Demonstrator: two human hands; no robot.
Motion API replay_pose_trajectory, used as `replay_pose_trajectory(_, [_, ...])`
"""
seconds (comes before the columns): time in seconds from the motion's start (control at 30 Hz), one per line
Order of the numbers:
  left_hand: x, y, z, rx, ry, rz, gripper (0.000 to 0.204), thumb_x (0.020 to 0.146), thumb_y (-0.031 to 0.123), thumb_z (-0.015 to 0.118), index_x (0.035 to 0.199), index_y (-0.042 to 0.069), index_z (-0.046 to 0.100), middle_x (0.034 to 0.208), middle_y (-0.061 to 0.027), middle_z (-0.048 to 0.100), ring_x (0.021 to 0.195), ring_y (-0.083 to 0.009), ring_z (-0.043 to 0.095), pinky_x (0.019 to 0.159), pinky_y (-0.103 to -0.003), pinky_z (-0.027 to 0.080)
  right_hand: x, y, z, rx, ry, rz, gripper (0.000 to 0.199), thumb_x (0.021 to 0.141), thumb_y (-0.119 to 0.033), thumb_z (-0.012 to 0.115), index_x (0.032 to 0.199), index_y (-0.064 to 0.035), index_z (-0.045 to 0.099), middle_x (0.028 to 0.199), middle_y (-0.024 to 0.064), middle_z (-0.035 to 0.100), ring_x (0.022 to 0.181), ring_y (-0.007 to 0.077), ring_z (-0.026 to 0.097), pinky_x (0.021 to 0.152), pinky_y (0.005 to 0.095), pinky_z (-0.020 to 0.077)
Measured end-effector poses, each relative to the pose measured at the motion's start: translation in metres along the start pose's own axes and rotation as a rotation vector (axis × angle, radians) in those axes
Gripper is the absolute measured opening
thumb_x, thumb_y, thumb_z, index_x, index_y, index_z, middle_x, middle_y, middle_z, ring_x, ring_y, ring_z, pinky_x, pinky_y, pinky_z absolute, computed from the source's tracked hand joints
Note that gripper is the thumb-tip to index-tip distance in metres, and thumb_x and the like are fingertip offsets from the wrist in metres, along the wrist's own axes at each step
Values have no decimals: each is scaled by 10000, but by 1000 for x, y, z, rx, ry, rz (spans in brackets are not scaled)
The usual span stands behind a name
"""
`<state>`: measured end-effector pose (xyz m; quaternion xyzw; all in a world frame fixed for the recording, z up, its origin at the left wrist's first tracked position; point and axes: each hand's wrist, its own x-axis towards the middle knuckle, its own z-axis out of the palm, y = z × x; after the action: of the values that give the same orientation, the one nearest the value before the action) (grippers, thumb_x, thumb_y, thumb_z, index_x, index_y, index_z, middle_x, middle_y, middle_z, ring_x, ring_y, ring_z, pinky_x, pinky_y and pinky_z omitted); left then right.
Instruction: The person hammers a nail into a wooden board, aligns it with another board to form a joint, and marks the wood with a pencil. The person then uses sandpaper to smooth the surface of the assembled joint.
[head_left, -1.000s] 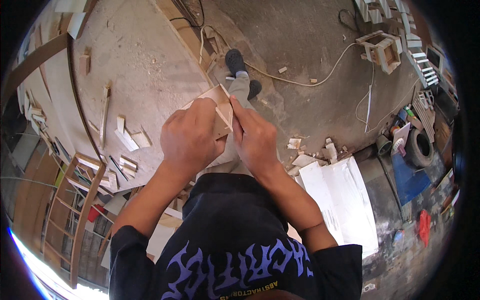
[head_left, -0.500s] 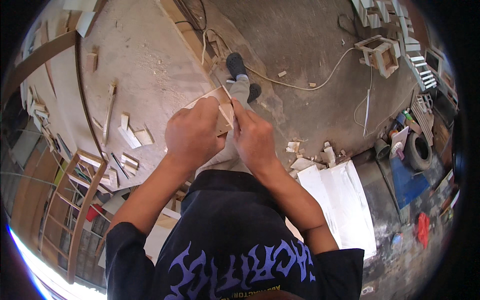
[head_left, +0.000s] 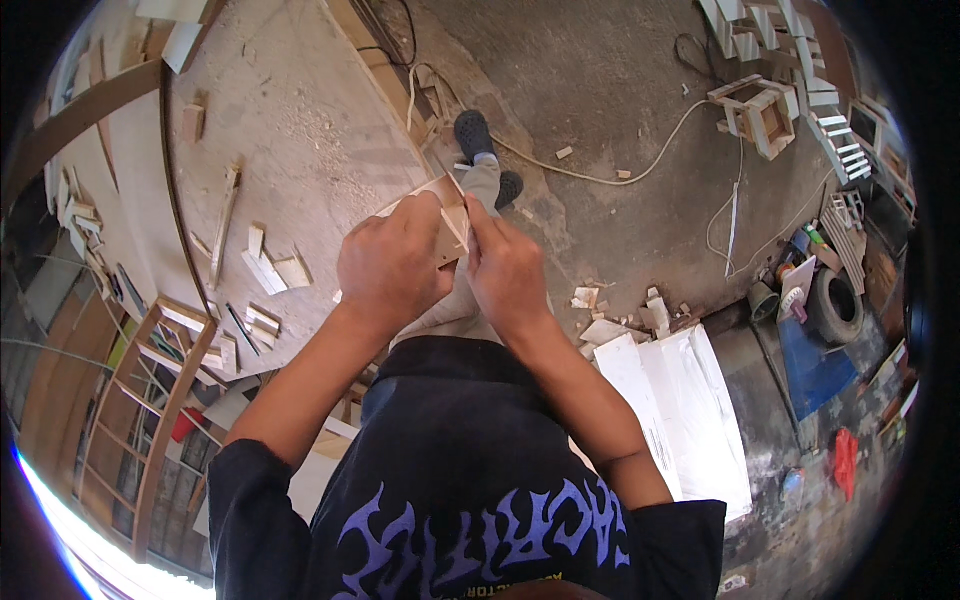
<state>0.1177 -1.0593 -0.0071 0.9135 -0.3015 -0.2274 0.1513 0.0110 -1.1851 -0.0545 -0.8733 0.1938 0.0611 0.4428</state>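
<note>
A small box-like piece of thin pale wooden boards (head_left: 453, 240) is held up in front of my body, above the edge of the work table. My left hand (head_left: 392, 265) is closed over its left side, knuckles up, hiding much of it. My right hand (head_left: 508, 268) is closed too, with thumb and fingers pressed against its right edge. The inner faces of the piece show between my hands. Whether anything small sits in my fingers cannot be made out.
Offcuts (head_left: 265, 268) and a wooden stick (head_left: 226, 228) lie on the sawdust-covered table (head_left: 290, 110) at left. A wooden ladder-like frame (head_left: 150, 430) leans nearby. A pale cord (head_left: 570, 165) crosses the floor toward a wooden frame (head_left: 760, 115). White sheets (head_left: 690, 420) lie at right.
The view has shifted slightly. Both hands keep their grip on the wooden piece, and almost nothing else differs.
</note>
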Motion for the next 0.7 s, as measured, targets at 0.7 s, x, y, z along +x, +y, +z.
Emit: replay_pose_trajectory(0.7, [2,4,-2,1,18,5,444,722,209,880,955,73,528,795,-162,667,724,-396,718,636,-460,580,-3,3,-11,117,-5,41,434,922,-26,723,1355,-10,685,878,205,699,786,389,703,701,479,559])
